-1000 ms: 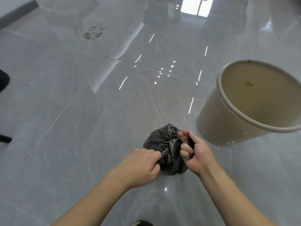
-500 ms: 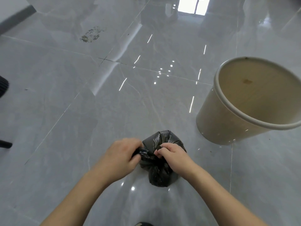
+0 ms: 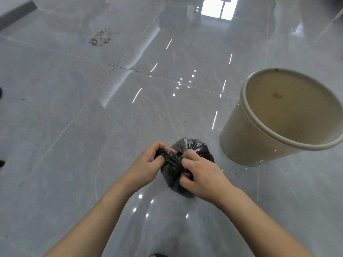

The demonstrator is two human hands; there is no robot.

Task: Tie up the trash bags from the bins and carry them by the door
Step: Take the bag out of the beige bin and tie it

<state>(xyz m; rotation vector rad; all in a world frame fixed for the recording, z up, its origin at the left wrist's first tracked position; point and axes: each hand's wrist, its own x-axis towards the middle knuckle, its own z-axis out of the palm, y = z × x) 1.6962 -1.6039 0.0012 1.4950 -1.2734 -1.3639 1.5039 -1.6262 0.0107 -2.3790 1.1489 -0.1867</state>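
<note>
A small black trash bag [image 3: 194, 148] hangs just above the grey tiled floor at the lower middle. Its gathered neck is twisted into a rope between my hands. My left hand [image 3: 148, 164] grips the twisted end on the left side. My right hand [image 3: 202, 177] pinches the neck close to the bag's body, with fingers curled into the plastic. The lower part of the bag is hidden behind my right hand. A cream round bin [image 3: 241, 138] stands to the right, with no bag in it.
A patch of dirt specks [image 3: 100, 38] lies on the glossy floor at the far left. A dark object [image 3: 1, 162] pokes in at the left edge. A bright doorway reflection [image 3: 217, 8] shows at the top.
Both hands shifted a little right along the bag's neck. The neck is now twisted tighter, and my left hand holds the end out to the left.
</note>
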